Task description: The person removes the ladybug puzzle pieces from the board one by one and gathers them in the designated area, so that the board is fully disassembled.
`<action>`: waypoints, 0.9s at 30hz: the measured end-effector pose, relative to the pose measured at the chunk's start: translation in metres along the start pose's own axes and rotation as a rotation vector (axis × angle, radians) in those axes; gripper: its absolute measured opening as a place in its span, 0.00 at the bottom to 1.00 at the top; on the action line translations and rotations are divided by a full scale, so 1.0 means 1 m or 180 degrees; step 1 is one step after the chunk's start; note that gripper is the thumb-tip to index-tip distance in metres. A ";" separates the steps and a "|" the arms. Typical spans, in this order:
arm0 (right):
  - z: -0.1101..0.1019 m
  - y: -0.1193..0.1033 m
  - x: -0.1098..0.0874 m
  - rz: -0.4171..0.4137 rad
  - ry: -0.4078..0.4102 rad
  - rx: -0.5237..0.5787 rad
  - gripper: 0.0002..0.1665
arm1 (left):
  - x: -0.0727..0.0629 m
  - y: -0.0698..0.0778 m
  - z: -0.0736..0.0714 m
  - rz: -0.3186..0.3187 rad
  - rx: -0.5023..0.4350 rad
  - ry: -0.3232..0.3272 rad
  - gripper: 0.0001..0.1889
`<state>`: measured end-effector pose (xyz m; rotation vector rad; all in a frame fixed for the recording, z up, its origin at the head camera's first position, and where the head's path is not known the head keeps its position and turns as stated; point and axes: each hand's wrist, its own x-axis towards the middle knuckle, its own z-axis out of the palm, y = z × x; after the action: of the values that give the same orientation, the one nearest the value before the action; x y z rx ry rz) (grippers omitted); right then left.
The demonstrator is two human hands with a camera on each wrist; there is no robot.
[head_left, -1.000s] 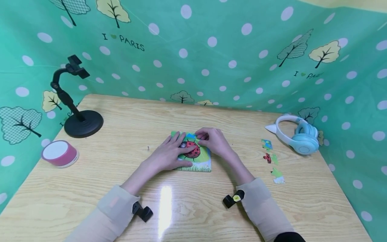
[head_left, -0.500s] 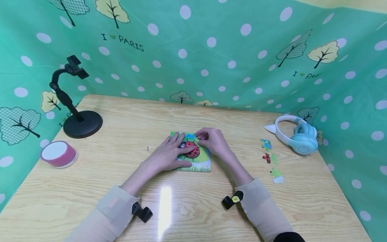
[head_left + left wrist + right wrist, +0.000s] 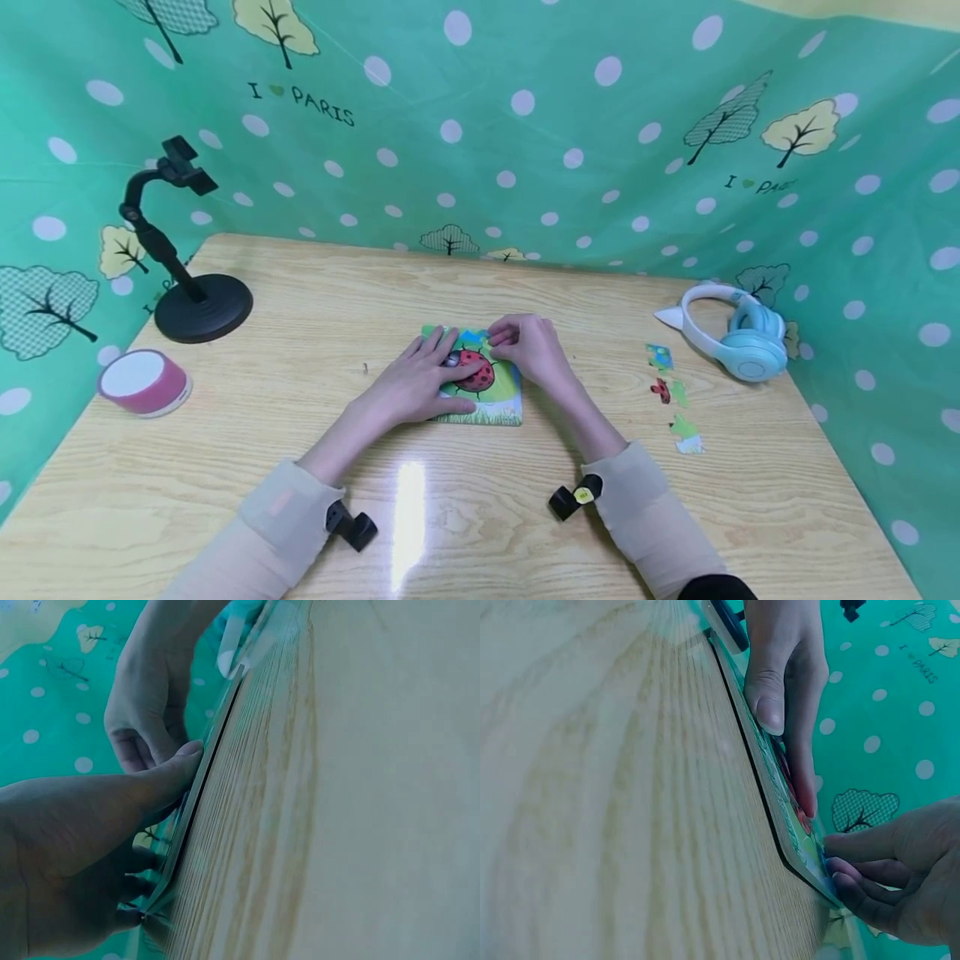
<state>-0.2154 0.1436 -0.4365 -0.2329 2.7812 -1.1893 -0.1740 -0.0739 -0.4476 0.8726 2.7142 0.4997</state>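
Note:
A ladybug jigsaw puzzle (image 3: 501, 407) in a flat tray lies mid-table, red and black on green with a grassy lower edge. My left hand (image 3: 408, 387) rests on its left part with fingers spread, covering that side; in the left wrist view the thumb (image 3: 169, 774) lies along the near edge. At the upper right corner, my right hand (image 3: 534, 352) has its thumb and fingers bent together in a pinch on a puzzle piece, which they mostly hide. In the right wrist view the right hand's fingertips (image 3: 838, 864) touch the puzzle's corner.
Several loose puzzle pieces (image 3: 683, 427) lie in a column on the right. Behind them sit light-blue headphones (image 3: 752, 354). A black phone stand (image 3: 202, 307) and a pink round container (image 3: 146, 382) are at the left. A green patterned cloth (image 3: 525, 167) hangs behind the wooden table (image 3: 300, 333).

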 end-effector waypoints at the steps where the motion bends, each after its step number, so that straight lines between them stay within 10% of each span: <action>1: 0.000 0.000 0.000 0.0020 -0.0016 0.0024 0.15 | 0.000 0.000 0.000 -0.0008 -0.0005 -0.0009 0.37; 27: 0.001 0.000 0.001 0.0137 0.0022 0.0150 0.14 | -0.001 0.001 -0.001 0.0020 0.0004 0.0012 0.36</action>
<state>-0.2157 0.1425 -0.4375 -0.1645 2.7456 -1.2462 -0.1732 -0.0740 -0.4467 0.8818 2.7164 0.5014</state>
